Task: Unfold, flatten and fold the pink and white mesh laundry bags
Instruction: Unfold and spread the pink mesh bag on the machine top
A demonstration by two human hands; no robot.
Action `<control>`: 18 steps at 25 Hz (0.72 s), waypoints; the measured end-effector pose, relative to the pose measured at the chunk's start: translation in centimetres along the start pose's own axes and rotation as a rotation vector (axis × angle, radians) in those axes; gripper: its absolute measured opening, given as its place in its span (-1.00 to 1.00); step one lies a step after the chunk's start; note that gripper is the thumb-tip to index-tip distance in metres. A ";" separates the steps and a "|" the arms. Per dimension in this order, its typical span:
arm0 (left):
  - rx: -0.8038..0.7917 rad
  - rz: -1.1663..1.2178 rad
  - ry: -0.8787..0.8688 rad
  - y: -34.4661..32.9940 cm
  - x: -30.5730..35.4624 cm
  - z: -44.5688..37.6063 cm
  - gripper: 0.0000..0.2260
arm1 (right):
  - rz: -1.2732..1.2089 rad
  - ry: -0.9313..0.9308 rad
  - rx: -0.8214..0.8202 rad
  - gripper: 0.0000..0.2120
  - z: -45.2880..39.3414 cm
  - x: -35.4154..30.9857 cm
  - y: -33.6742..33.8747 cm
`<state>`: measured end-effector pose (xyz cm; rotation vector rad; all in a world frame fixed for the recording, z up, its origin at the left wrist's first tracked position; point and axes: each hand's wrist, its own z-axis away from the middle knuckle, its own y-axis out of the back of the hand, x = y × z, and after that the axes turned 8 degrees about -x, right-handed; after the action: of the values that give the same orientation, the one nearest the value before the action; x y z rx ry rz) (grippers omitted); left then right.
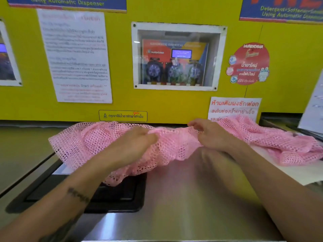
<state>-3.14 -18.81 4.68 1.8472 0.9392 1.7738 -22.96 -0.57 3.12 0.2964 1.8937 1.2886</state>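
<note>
A pink mesh laundry bag (83,142) lies crumpled across the steel machine top (183,198), partly lifted between my hands. My left hand (134,142) pinches its upper edge near the middle. My right hand (208,135) grips the same edge a little to the right. More pink mesh (272,138) lies bunched at the right, on something white (288,173); whether it is a second bag or the same one I cannot tell. No white mesh bag is clearly seen.
A black recessed lid (111,198) sits in the steel top under the bag's left part. A yellow wall (157,102) with posters and a dispenser window (176,56) stands right behind. Another machine's edge (279,119) is at the far right.
</note>
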 end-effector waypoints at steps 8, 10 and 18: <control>0.426 -0.292 -0.092 4.5 0.9 -0.9 -0.72 | -0.063 0.014 0.266 -0.79 -2.5 0.9 -1.1; 0.566 0.011 -0.107 5.9 2.2 -1.0 -0.69 | -0.132 0.003 0.314 -0.72 -2.4 0.8 0.0; -0.302 0.040 0.200 5.0 2.6 -0.2 -0.76 | -0.084 0.104 -0.072 -0.80 1.5 -1.1 1.4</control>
<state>-2.49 -20.42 10.00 1.5325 0.6605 2.0262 -21.44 0.43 4.62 0.1138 1.9205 1.3343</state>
